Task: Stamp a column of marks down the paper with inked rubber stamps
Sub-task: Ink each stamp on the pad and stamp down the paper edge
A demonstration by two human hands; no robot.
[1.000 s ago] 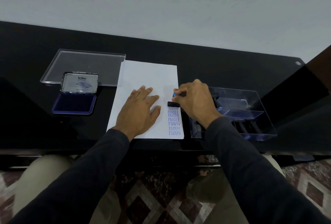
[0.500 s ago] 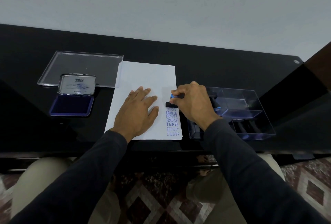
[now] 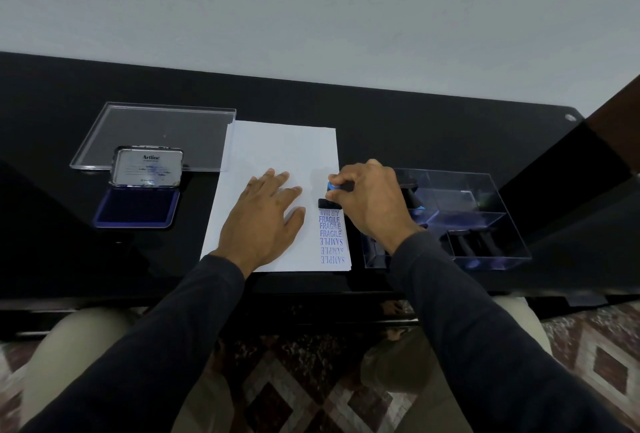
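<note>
A white paper point(image 3: 280, 152) lies on the black desk. Down its right edge runs a column of blue marks point(image 3: 330, 237) reading SAMPLE and FRAGILE, with a partly covered mark at the top. My left hand point(image 3: 265, 218) rests flat on the sheet, fingers spread. My right hand point(image 3: 369, 198) grips a rubber stamp point(image 3: 329, 203) with a blue-topped handle; its black base sits on the paper just above the column. An open ink pad point(image 3: 138, 205) with a dark blue cushion and raised lid lies to the left.
A clear plastic lid point(image 3: 156, 131) lies behind the ink pad. A clear plastic box point(image 3: 485, 224) holding more stamps stands right of the paper, close to my right wrist. The desk's front edge runs just below the paper.
The stamp has shifted slightly up the paper, uncovering one more mark above the FRAGILE marks. My left hand stays flat on the sheet.
</note>
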